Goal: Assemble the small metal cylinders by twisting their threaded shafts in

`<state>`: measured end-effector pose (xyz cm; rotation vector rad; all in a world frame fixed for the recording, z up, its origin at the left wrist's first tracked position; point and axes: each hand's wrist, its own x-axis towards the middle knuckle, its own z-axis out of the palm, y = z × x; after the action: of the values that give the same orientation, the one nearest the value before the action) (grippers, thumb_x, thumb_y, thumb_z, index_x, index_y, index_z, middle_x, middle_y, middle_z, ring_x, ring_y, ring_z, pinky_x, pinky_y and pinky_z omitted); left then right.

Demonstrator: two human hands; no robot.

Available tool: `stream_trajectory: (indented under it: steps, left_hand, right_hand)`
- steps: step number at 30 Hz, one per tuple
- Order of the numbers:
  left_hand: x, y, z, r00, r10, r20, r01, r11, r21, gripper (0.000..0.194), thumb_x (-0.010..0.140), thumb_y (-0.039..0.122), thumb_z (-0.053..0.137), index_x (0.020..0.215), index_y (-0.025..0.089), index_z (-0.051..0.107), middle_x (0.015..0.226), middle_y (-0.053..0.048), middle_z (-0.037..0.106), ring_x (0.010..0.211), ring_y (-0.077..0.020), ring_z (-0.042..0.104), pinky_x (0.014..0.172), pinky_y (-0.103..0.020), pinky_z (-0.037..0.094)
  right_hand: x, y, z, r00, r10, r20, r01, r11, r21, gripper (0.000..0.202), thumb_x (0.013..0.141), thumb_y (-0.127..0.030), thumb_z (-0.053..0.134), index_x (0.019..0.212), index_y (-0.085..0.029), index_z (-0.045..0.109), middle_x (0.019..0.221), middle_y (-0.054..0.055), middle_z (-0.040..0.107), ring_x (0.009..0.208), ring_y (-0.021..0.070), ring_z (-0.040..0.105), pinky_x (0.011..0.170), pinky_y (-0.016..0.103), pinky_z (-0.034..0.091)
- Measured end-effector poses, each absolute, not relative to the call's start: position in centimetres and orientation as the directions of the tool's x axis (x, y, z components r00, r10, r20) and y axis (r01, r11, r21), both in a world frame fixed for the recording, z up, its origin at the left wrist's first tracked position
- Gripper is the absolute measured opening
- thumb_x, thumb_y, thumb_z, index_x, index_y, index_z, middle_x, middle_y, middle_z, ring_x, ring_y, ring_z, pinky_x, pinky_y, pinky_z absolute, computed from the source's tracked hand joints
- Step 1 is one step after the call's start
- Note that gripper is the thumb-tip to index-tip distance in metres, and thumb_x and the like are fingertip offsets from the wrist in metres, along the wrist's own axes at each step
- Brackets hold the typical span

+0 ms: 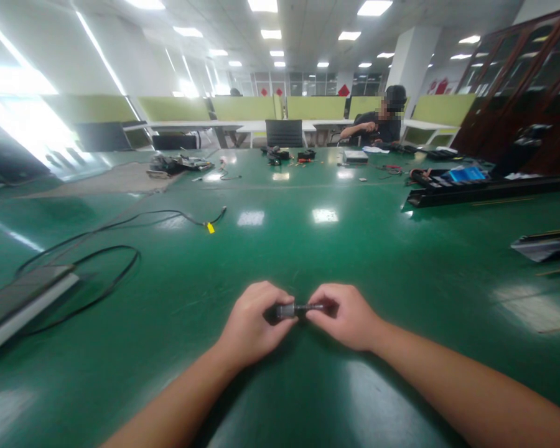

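Note:
Between my hands, just above the green table (pixel 280 255), is a small dark cylindrical object (pixel 287 310) with a grey band and a thin dark shaft pointing right. My left hand (pixel 257 320) is closed on its thicker end, thumb below and fingers above. At the thin end, my right hand (pixel 348 316) pinches the shaft between thumb and fingers. The object lies level, and its ends are partly hidden by my fingers. Its exact kind is too small to tell.
A flat grey device (pixel 28 298) sits at the left, beside a black cable (pixel 135 249) with a yellow tag (pixel 210 228). Black rails (pixel 485 191) with a blue item lie at the right. Tools and parts (pixel 275 154) line the far edge, where a person (pixel 378 127) sits.

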<state>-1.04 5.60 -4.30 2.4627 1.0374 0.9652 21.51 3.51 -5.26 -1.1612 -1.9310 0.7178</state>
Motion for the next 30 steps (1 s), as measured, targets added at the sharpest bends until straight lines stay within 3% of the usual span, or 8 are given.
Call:
stream_trajectory:
  steps: [30]
  left_hand:
    - [-1.23,5.79,-3.99,0.497,0.731,0.467,0.542,-0.682,0.491,0.014,0.079,0.023,0.072,0.092,0.021,0.066,0.09,-0.004,0.069,0.085,-0.0196,0.063,0.08,-0.034,0.048]
  right_hand:
    - [21.64,3.34,-5.06,-0.262,0.919,0.294,0.487,0.389,-0.782,0.001,0.08,-0.019,0.069,0.08,-0.018,0.069,0.071,0.0,0.067,0.064,0.0145,0.06,0.061,0.025,0.044]
